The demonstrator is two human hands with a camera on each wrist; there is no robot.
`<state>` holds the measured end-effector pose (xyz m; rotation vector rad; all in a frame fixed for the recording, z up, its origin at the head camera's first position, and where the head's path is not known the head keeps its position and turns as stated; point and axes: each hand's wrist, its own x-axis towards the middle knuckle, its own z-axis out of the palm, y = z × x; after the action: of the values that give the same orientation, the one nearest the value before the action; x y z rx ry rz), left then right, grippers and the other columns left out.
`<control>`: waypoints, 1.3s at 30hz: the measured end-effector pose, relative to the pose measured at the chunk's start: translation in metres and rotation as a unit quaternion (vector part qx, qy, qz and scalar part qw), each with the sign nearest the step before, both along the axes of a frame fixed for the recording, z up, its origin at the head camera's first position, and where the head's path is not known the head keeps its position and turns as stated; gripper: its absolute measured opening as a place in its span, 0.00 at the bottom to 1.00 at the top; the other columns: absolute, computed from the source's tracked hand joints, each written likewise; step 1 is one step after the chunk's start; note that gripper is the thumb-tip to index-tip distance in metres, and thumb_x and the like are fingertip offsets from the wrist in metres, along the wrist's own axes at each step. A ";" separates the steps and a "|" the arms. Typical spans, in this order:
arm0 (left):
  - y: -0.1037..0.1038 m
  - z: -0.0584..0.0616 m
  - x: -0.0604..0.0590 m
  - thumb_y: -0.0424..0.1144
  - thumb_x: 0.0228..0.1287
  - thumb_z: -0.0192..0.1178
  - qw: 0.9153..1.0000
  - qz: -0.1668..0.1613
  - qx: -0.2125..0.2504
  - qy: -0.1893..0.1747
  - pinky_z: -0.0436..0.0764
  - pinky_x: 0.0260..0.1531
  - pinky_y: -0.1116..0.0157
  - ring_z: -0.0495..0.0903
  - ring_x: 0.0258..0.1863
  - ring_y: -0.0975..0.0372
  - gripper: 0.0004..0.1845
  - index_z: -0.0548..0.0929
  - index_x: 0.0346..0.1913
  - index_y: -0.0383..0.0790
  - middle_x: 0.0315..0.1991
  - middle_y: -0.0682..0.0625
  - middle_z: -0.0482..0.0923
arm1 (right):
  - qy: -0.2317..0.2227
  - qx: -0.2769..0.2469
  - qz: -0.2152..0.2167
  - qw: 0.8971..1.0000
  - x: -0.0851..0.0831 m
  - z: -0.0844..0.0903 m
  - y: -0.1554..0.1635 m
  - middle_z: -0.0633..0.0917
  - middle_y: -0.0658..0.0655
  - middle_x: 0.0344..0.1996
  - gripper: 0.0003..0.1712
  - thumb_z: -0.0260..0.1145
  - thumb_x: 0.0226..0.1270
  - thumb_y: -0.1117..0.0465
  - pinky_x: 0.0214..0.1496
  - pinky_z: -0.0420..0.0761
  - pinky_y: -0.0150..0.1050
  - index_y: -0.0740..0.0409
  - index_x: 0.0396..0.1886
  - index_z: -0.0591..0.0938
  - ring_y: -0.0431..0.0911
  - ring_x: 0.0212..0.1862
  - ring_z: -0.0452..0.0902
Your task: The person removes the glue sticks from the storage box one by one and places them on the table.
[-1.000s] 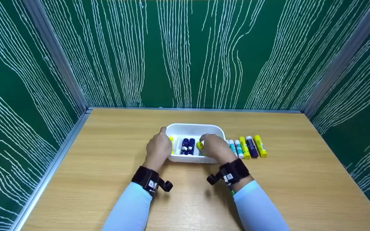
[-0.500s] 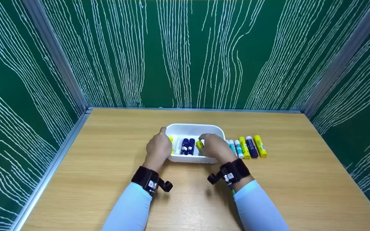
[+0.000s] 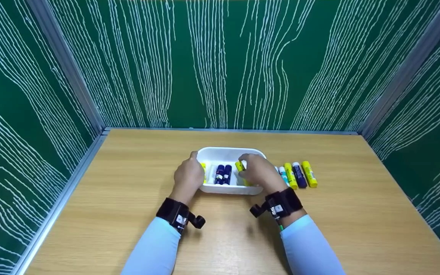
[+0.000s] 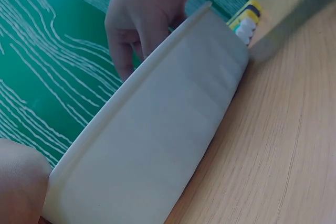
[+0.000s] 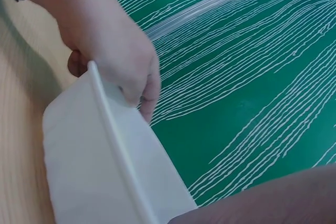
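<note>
My left hand [image 3: 189,175] grips the left end of a white plastic tray [image 3: 231,152]. Over the tray's right end, my right hand [image 3: 260,172] pinches a yellow glue stick [image 3: 239,165]; its lower part is partly hidden by the fingers. Two dark blue glue sticks [image 3: 223,175] lie side by side in the middle of the tray. Beside the left hand, a second yellow stick [image 3: 204,168] shows in part. In the left wrist view, the right hand [image 4: 149,14] reaches down past the tray's rim; the wall hides what it holds.
Right of the tray, a row of glue sticks lies on the wooden table [image 3: 136,172]: teal-and-white [image 3: 283,175], yellow [image 3: 291,176], dark blue [image 3: 299,175] and yellow [image 3: 309,173]. The right forearm partly covers the row. Green walls with white lines [image 3: 212,65] enclose the table.
My right hand has shifted slightly right and away from me. More of the yellow glue stick's length now shows below its fingers. The left hand and tray hold nearly still.
</note>
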<state>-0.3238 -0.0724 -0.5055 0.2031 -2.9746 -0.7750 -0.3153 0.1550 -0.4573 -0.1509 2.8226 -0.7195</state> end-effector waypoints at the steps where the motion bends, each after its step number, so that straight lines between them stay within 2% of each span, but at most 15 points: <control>1: 0.000 0.000 0.000 0.38 0.81 0.44 1.000 0.001 -0.001 -0.001 0.88 0.38 0.52 0.89 0.41 0.50 0.29 0.65 0.81 0.45 0.54 0.37 0.88 | -0.005 -0.005 -0.005 1.000 0.000 0.002 0.001 0.82 0.60 0.68 0.31 0.73 0.71 0.56 0.40 0.81 0.41 0.51 0.73 0.79 0.51 0.47 0.82; 5: -0.001 0.001 0.000 0.38 0.82 0.43 1.000 0.001 0.002 -0.007 0.86 0.34 0.55 0.88 0.38 0.51 0.29 0.64 0.82 0.45 0.53 0.37 0.89 | -0.012 -0.008 -0.019 1.000 0.002 0.011 0.006 0.84 0.60 0.64 0.32 0.72 0.72 0.54 0.39 0.82 0.40 0.48 0.75 0.77 0.52 0.47 0.82; 10: -0.001 0.001 0.001 0.38 0.81 0.44 1.000 0.001 0.004 -0.009 0.85 0.32 0.56 0.87 0.36 0.52 0.29 0.64 0.82 0.44 0.53 0.37 0.88 | 0.001 -0.011 -0.023 1.000 0.002 0.021 0.017 0.86 0.62 0.56 0.34 0.72 0.73 0.54 0.37 0.84 0.42 0.47 0.76 0.75 0.53 0.43 0.84; 16: -0.002 0.001 0.001 0.36 0.80 0.43 1.000 -0.002 0.011 -0.007 0.86 0.35 0.55 0.87 0.40 0.53 0.30 0.64 0.82 0.44 0.58 0.38 0.87 | 0.015 -0.010 -0.019 1.000 0.001 0.031 0.033 0.85 0.64 0.60 0.34 0.71 0.74 0.54 0.47 0.84 0.44 0.47 0.77 0.74 0.55 0.50 0.82; 23: -0.002 0.000 0.001 0.38 0.82 0.41 1.000 0.000 0.008 -0.007 0.84 0.31 0.57 0.87 0.38 0.53 0.29 0.63 0.82 0.45 0.56 0.38 0.88 | 0.026 -0.049 -0.028 0.998 0.000 0.037 0.052 0.85 0.63 0.51 0.38 0.71 0.73 0.56 0.41 0.85 0.40 0.46 0.80 0.70 0.54 0.46 0.83; 26: -0.003 0.000 0.000 0.38 0.81 0.42 1.000 0.001 0.008 -0.008 0.85 0.34 0.56 0.87 0.40 0.53 0.29 0.64 0.82 0.45 0.57 0.38 0.88 | 0.032 -0.059 -0.028 0.997 0.001 0.040 0.062 0.86 0.63 0.48 0.38 0.70 0.73 0.56 0.41 0.85 0.40 0.48 0.80 0.70 0.54 0.45 0.84; 30: -0.002 -0.001 0.000 0.38 0.80 0.43 1.000 0.001 0.007 -0.007 0.87 0.38 0.53 0.88 0.43 0.51 0.29 0.64 0.82 0.45 0.57 0.37 0.87 | 0.024 -0.067 -0.035 0.997 0.001 0.043 0.076 0.86 0.64 0.50 0.38 0.70 0.74 0.55 0.44 0.85 0.41 0.49 0.81 0.69 0.55 0.46 0.84; 39: 0.000 0.001 0.001 0.38 0.81 0.44 1.000 0.001 0.006 -0.013 0.86 0.38 0.55 0.87 0.41 0.52 0.29 0.64 0.82 0.45 0.57 0.38 0.87 | 0.004 -0.072 -0.068 0.995 0.000 0.045 0.106 0.84 0.65 0.54 0.35 0.69 0.75 0.51 0.44 0.86 0.43 0.49 0.78 0.71 0.57 0.49 0.84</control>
<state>-0.3230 -0.0722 -0.5043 0.2185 -2.9951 -0.7963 -0.3157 0.2614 -0.4120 0.0153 2.8080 -0.9552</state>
